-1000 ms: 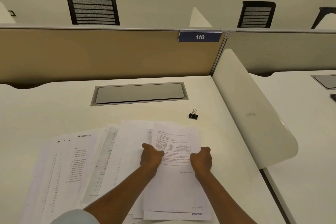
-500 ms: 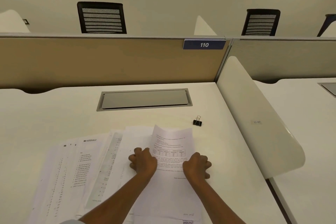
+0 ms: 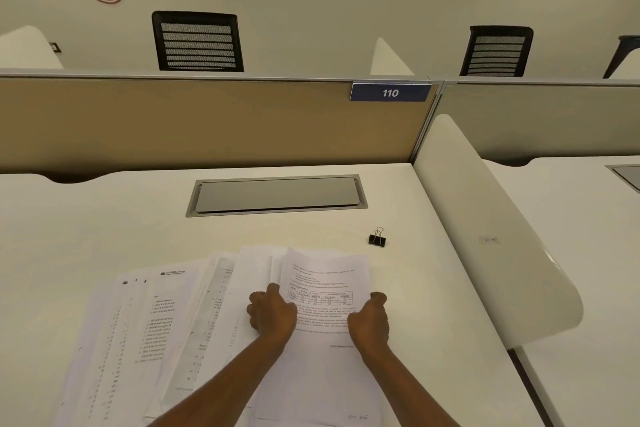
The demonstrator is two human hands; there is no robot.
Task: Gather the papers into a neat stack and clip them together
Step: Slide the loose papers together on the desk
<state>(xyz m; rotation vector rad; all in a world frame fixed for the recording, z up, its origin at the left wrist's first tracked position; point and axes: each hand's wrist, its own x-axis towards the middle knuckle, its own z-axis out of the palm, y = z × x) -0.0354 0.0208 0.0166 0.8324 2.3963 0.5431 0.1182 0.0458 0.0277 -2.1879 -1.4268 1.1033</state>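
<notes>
Several printed white papers [image 3: 152, 329] lie fanned out across the near half of the white desk [image 3: 86, 229]. The top sheet [image 3: 325, 274], with text and a small table, lies at the right of the fan. My left hand [image 3: 272, 314] grips its left edge and my right hand [image 3: 370, 317] grips its right edge, fingers curled around the paper. A small black binder clip [image 3: 376, 238] sits alone on the desk beyond the papers, up and to the right of my right hand.
A grey cable flap [image 3: 277, 196] is set into the desk behind the papers. A tan partition [image 3: 173, 121] with a "110" tag closes the back. A curved white divider [image 3: 485, 236] bounds the right side. Black chairs stand beyond.
My hands have held the top sheet's edges throughout and slid it slightly left over the fan. The camera has tilted up. The binder clip has not moved.
</notes>
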